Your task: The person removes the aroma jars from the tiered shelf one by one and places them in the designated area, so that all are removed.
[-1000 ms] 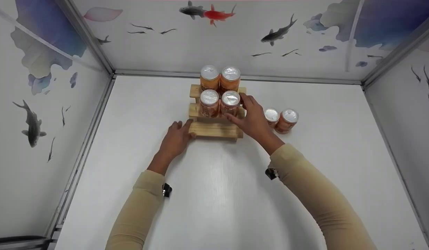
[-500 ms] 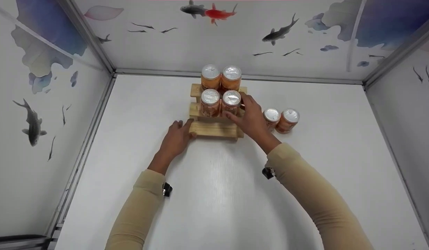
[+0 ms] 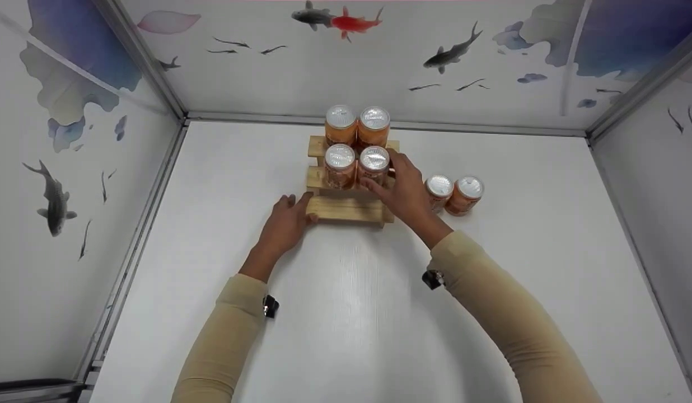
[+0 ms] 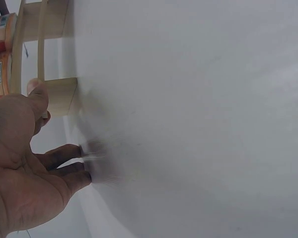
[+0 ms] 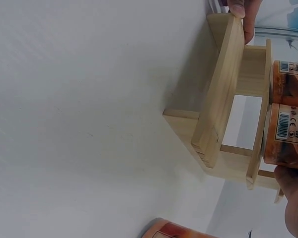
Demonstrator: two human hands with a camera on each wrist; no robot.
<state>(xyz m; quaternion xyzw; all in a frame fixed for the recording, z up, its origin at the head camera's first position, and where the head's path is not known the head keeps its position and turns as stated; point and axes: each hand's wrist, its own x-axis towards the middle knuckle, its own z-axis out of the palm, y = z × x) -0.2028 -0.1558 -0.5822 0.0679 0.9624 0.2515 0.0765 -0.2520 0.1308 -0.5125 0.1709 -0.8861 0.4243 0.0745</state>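
A three-step wooden rack (image 3: 346, 209) stands near the back of the white table. My left hand (image 3: 284, 224) pinches the left end of its lowest step between thumb and forefinger; in the left wrist view the other fingers touch the tabletop. On the middle step, my right hand (image 3: 408, 193) holds the right-hand orange can (image 3: 374, 162), thumb in front and fingers behind its right side. Beside it, touching or nearly so, is another orange can (image 3: 340, 168). Two more cans (image 3: 341, 127) stand on the top step. The lowest step bears nothing.
Right of the rack, two orange cans (image 3: 463, 196) stand side by side on the tabletop (image 3: 351, 313), close to my right wrist. White panels printed with fish (image 3: 346, 61) rise behind and at both sides, with metal rails (image 3: 491, 130) along the table edges.
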